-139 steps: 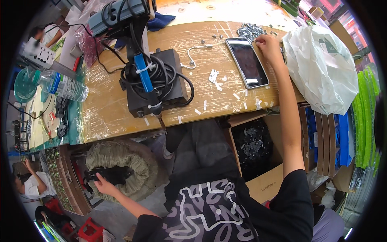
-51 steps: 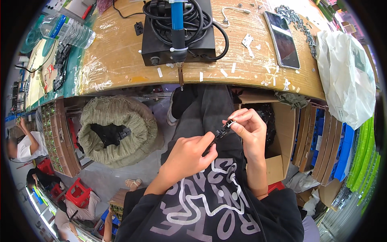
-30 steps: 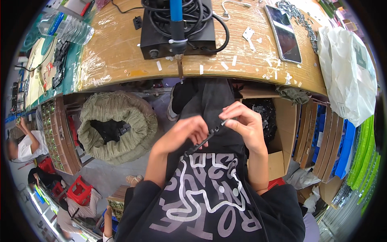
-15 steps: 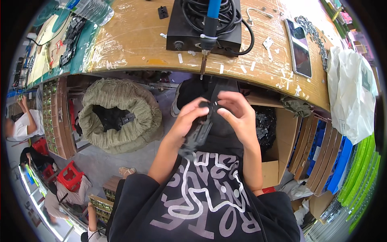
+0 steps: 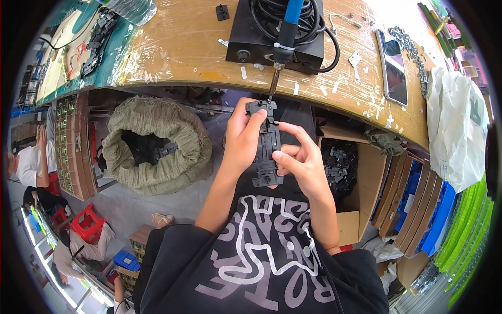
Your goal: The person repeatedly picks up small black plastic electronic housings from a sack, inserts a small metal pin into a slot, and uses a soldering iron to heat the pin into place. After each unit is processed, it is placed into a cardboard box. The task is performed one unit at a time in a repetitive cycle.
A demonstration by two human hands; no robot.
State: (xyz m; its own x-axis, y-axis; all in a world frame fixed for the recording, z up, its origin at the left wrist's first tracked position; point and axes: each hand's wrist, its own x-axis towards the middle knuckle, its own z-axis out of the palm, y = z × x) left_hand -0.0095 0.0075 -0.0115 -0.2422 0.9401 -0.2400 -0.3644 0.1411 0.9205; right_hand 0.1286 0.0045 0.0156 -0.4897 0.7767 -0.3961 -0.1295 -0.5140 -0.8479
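Note:
A long black moulded plastic part [image 5: 270,138] is held lengthwise in front of my body, its detailed face toward me. My left hand [image 5: 243,138] grips its left side, thumb pressed on the upper end. On the other side my right hand [image 5: 300,159] has its thumb against the lower half and its index finger at the edge higher up. Just above the part's upper end, the metal tip of a soldering iron [image 5: 285,42] with a blue and black handle points down past the table edge. Whether the tip touches the part, I cannot tell.
The wooden table [image 5: 178,57] bears a black box [image 5: 246,44] with coiled cable, a phone [image 5: 392,68] and small scraps. Below, a green woven sack [image 5: 193,136] with dark parts stands left; a cardboard box [image 5: 368,193] of black parts stands right. A white bag [image 5: 452,125] hangs at right.
The black part has been turned from a blurred, tilted pose to upright, face toward me, and its upper end is now near the iron tip. My right hand has moved lower along it.

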